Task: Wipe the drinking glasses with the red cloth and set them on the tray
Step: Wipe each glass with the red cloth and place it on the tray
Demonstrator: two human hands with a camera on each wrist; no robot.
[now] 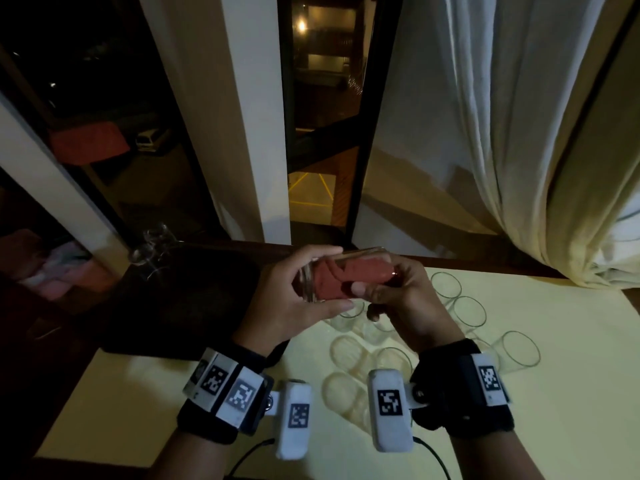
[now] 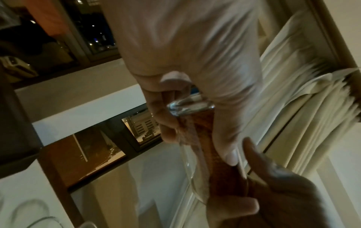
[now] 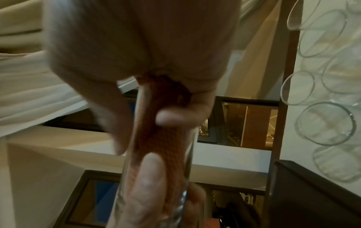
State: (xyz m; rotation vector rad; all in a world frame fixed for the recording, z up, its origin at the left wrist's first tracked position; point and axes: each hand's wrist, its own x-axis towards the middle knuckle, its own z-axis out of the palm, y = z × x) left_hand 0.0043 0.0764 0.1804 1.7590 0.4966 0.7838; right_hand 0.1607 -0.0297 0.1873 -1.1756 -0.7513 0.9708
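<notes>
A clear drinking glass lies sideways in the air above the table, with the red cloth stuffed inside it. My left hand grips the glass round its thick base end, thumb below and fingers above. At the glass's mouth, my right hand pinches the cloth, thumb pressed on it. The left wrist view has the glass base and the cloth between my fingers. In the right wrist view the cloth fills the glass. The dark tray lies to the left.
Several empty glasses stand on the pale yellow table under and right of my hands. Clear glassware sits at the tray's far left corner. A window and a curtain rise behind the table.
</notes>
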